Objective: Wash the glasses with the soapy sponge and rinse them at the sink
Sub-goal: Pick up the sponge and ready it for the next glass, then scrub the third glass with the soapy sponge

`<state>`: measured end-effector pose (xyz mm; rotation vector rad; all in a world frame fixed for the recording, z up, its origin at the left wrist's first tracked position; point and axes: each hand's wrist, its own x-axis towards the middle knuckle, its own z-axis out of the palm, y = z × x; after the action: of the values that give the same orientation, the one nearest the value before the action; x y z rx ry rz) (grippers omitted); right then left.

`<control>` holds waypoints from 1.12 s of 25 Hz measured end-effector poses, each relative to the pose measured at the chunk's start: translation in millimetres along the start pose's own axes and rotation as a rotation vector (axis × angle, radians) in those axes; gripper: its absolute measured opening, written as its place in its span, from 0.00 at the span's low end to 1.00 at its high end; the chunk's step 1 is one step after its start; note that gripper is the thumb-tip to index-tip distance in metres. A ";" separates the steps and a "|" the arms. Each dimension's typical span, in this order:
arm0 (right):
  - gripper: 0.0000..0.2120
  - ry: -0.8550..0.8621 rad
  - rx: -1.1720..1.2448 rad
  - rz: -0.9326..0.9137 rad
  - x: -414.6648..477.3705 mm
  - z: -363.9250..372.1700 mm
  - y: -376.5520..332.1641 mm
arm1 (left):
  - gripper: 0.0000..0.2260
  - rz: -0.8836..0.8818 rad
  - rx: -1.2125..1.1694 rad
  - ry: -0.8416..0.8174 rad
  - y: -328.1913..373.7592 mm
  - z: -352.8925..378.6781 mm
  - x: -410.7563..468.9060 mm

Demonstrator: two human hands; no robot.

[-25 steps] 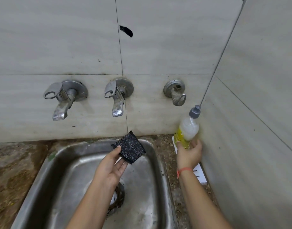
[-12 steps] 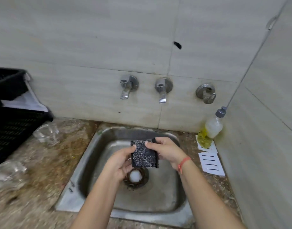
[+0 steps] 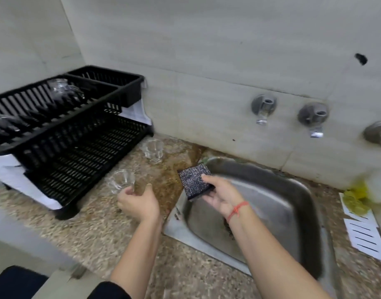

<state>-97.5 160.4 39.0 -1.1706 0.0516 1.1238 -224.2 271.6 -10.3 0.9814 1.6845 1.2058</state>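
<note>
Your right hand [image 3: 223,196] holds the dark sponge [image 3: 195,182] above the left end of the sink [image 3: 301,203]. The thumb lies across the sponge's speckled top and the fingers are curled under it. A red thread [image 3: 238,209] circles that wrist.

Your left hand [image 3: 137,203] is out over the speckled counter [image 3: 94,225], with thumb and fingers spread in a loose curve at the base of the near glass [image 3: 120,181]. The blur makes it impossible to tell whether the fingers grip the glass or only touch it. This glass stands upright just in front of the black dish rack [image 3: 77,143]. A second glass [image 3: 153,151] stands upright farther back on the counter, near the wall and well apart from your hands.

More clear glassware [image 3: 61,88] sits in the rack's upper tier. Three taps [image 3: 263,108] are mounted on the wall behind the sink. At the far right is a blurred soap bottle [image 3: 378,186], and a white sheet [image 3: 366,233] with dark lines lies in front of it.
</note>
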 end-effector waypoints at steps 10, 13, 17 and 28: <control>0.06 0.096 0.150 0.091 38.8 92.7 45.2 | 0.37 0.064 0.169 -0.206 -20.7 -13.8 90.8; 0.05 0.140 0.174 0.096 46.6 95.8 53.0 | 0.39 0.106 0.195 -0.233 -25.2 -11.0 96.5; 0.05 0.179 0.187 0.085 52.7 95.0 57.5 | 0.37 0.102 0.231 -0.261 -23.0 -9.5 100.9; 0.05 0.321 0.362 -0.092 14.9 10.2 6.5 | 0.27 0.516 0.178 -0.735 21.0 22.4 18.9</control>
<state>-99.8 177.6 30.8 -1.0043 0.4270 0.7962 -207.5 301.1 2.1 1.7817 0.9830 0.8307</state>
